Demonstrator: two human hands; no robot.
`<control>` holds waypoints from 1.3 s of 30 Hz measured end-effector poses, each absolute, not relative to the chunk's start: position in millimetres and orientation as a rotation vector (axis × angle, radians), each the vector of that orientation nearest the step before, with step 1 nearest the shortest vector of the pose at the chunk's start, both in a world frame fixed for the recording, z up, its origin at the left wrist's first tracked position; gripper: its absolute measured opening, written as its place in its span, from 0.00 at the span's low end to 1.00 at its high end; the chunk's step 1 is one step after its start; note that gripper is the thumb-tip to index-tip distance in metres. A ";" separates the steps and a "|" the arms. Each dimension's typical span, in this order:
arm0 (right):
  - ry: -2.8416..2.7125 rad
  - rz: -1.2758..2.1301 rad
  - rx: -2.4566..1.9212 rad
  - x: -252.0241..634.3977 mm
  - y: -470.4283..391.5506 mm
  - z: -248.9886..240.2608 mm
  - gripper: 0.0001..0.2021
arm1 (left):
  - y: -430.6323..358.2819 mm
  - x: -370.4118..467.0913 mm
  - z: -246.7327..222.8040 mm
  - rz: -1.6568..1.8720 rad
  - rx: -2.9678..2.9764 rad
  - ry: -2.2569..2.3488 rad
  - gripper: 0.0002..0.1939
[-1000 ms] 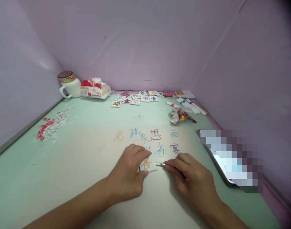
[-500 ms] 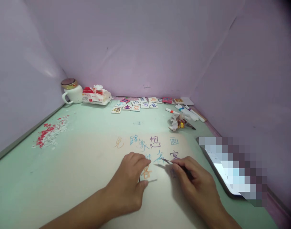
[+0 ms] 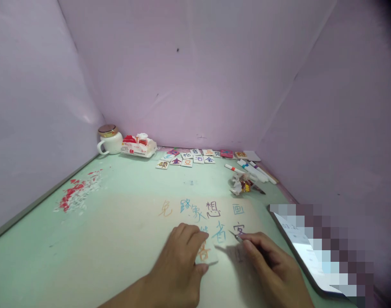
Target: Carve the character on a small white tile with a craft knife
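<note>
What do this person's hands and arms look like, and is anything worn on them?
Both are bare. The left hand and right hand wear no gloves, and no rings or watch show. No sleeve shows on either forearm up to the picture's lower edge, where both are cut off. The fingernails look short and unpainted, though the picture is too soft to be sure.

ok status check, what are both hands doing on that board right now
Left hand pins a small cut square on the board. Right hand grips a thin knife, tip raised by the lettering. Nothing between them.
</note>
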State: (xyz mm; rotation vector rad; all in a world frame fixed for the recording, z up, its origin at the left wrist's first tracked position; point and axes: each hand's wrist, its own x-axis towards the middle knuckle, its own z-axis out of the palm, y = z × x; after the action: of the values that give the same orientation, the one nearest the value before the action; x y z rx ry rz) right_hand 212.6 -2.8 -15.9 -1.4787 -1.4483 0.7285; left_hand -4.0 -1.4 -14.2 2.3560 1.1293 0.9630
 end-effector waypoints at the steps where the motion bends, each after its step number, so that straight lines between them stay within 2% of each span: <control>1: -1.362 0.810 -1.482 212.3 -4.1 -12.4 0.12 | -1.1 -4.9 -13.8 1.044 2.330 1.122 0.25; 6: -1.001 1.251 -1.369 200.2 -7.5 12.8 0.23 | -0.6 -6.8 -15.4 1.277 2.182 1.234 0.23; 10: -1.091 1.478 -1.399 177.0 1.1 31.8 0.19 | -2.7 -8.6 -18.2 1.326 2.223 1.224 0.24; 15: -1.133 1.572 -1.379 165.3 15.4 32.9 0.20 | -0.5 -13.7 -22.0 1.267 2.302 1.173 0.26; 23: -1.108 1.669 -1.301 170.6 10.9 19.4 0.17 | 0.2 -11.0 -21.4 1.271 2.317 1.109 0.22; 34: -0.876 1.845 -1.144 164.2 3.3 20.1 0.23 | 2.7 -16.0 -25.9 1.252 2.184 0.929 0.23; 39: -0.874 1.877 -1.121 162.2 1.6 24.6 0.22 | 2.0 -13.8 -26.9 1.257 2.229 0.930 0.23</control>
State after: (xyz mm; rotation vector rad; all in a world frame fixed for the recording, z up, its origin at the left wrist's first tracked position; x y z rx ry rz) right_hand 162.2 1.6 24.6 -1.1205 -0.8737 1.8766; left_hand -13.8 2.0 -26.9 2.2292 0.9305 1.2569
